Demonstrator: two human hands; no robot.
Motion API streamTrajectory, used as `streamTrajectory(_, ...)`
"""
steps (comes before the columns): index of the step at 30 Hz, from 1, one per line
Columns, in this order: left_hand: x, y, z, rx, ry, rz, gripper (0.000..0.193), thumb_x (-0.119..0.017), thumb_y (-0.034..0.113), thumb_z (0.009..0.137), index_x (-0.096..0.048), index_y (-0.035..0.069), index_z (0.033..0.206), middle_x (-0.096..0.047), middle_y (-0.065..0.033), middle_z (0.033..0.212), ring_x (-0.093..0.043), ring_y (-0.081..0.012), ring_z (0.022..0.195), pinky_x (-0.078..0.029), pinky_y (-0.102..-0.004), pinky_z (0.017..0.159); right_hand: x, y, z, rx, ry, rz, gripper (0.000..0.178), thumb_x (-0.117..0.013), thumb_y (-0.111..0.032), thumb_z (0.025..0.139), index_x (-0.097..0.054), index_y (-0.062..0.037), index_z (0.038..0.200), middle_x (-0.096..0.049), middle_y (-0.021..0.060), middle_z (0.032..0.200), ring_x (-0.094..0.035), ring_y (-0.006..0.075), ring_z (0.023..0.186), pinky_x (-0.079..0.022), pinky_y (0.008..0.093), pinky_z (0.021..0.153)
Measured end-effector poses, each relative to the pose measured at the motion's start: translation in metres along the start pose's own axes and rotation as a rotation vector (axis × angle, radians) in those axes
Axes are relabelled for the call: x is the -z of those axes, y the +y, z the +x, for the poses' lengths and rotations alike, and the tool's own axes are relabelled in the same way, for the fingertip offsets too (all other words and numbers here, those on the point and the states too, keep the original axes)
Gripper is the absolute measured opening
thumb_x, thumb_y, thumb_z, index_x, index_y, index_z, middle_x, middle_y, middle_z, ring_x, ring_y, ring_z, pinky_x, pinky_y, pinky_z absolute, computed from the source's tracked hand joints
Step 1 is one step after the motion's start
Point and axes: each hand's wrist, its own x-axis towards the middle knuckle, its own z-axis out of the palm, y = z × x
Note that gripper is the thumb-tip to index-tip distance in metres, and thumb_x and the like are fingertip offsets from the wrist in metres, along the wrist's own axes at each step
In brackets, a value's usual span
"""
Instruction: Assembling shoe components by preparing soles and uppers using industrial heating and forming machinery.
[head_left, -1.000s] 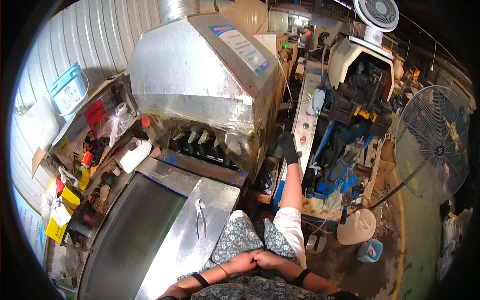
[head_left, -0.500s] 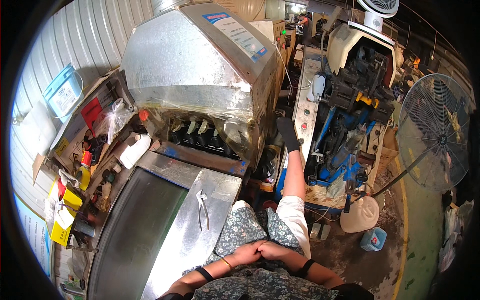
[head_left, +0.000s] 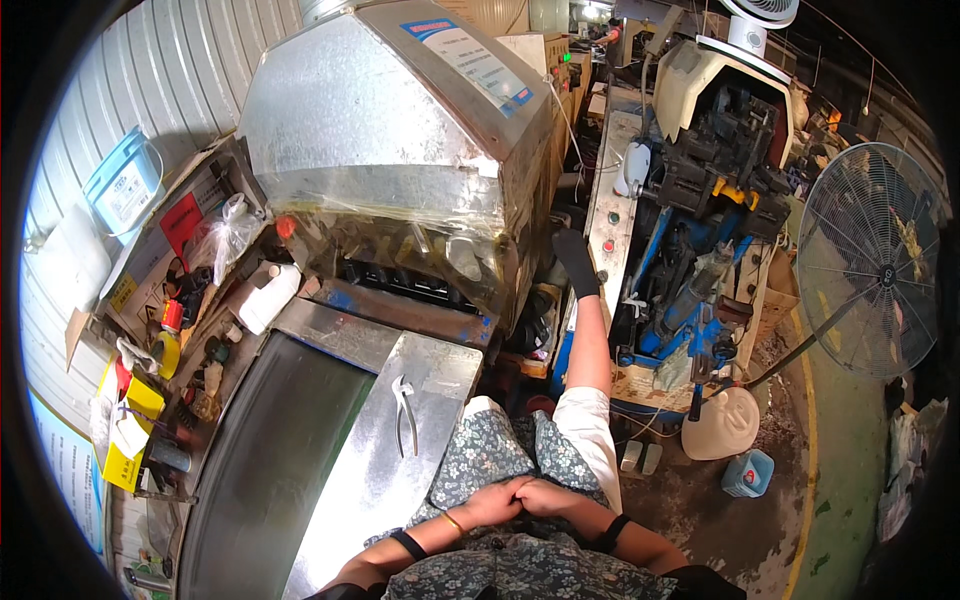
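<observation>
My left hand (head_left: 490,504) and my right hand (head_left: 542,498) meet in my lap, over a dark flowered apron (head_left: 485,450). Their fingers are curled and touch one another, and no tool shows in either hand. On the bright metal plate (head_left: 350,500) to the left of my lap lies a pair of pliers (head_left: 404,412), its jaws pointing away from me. My bare leg stretches forward to the right, and its foot in a black sock (head_left: 574,262) is raised beside the machine on the right.
A dark conveyor belt (head_left: 280,470) leads to a metal-hooded machine (head_left: 370,120) ahead. Left stands a cluttered shelf with a white bottle (head_left: 270,298). To the right are a blue-and-black machine (head_left: 700,240), a large fan (head_left: 880,265), a jug (head_left: 722,425) and a small blue bin (head_left: 747,474).
The light-tipped dark shapes in the hooded machine's opening have become harder to see, behind the clear sheeting. My hands have stayed together, and the pliers lie where they were.
</observation>
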Motion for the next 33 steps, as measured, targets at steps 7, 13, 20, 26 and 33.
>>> streamTrajectory(7, -0.002, -0.002, 0.000, -0.021, 0.022, -0.020, 0.058, -0.055, 0.028, 0.086, -0.038, 0.021, 0.141, -0.066, -0.0254, 0.099, -0.064, -0.0440, 0.088, -0.051, -0.0517, 0.078, -0.008, 0.010, 0.003, -0.012, -0.014, -0.041, 0.026, -0.052, -0.008, 0.078, -0.070, -0.0003, 0.095, -0.066, 0.0235, 0.103, -0.063, 0.0364, 0.100, -0.049, 0.0419, 0.086)
streamTrajectory(13, -0.003, -0.003, 0.001, 0.003, 0.002, -0.011, 0.059, -0.054, 0.028, 0.086, -0.036, 0.021, 0.142, -0.066, -0.0254, 0.099, -0.064, -0.0439, 0.089, -0.051, -0.0513, 0.079, -0.010, 0.016, 0.006, -0.021, -0.052, -0.029, 0.027, -0.052, -0.008, 0.078, -0.070, -0.0004, 0.097, -0.066, 0.0236, 0.104, -0.063, 0.0365, 0.101, -0.049, 0.0423, 0.086)
streamTrajectory(20, -0.002, -0.003, 0.001, -0.015, 0.008, -0.017, 0.061, -0.055, 0.028, 0.086, -0.036, 0.021, 0.143, -0.066, -0.0249, 0.100, -0.064, -0.0433, 0.091, -0.051, -0.0506, 0.081, -0.009, 0.013, 0.005, -0.016, -0.002, 0.028, 0.027, -0.053, -0.008, 0.078, -0.070, -0.0005, 0.097, -0.066, 0.0235, 0.104, -0.063, 0.0362, 0.101, -0.049, 0.0421, 0.086)
streamTrajectory(26, 0.001, 0.001, 0.001, 0.001, 0.000, 0.003, 0.062, -0.055, 0.028, 0.086, -0.036, 0.021, 0.144, -0.066, -0.0251, 0.101, -0.064, -0.0424, 0.091, -0.051, -0.0494, 0.080, -0.008, 0.012, 0.004, -0.024, -0.028, -0.051, 0.027, -0.052, -0.008, 0.078, -0.070, -0.0007, 0.096, -0.066, 0.0235, 0.104, -0.063, 0.0360, 0.101, -0.049, 0.0416, 0.086)
streamTrajectory(33, 0.004, 0.005, -0.001, 0.028, -0.023, -0.004, 0.060, -0.056, 0.027, 0.085, -0.038, 0.021, 0.142, -0.065, -0.0241, 0.104, -0.064, -0.0427, 0.092, -0.051, -0.0500, 0.080, -0.008, 0.010, 0.004, 0.001, -0.001, 0.007, 0.027, -0.051, -0.009, 0.079, -0.071, -0.0003, 0.096, -0.066, 0.0238, 0.103, -0.063, 0.0362, 0.100, -0.049, 0.0419, 0.086)
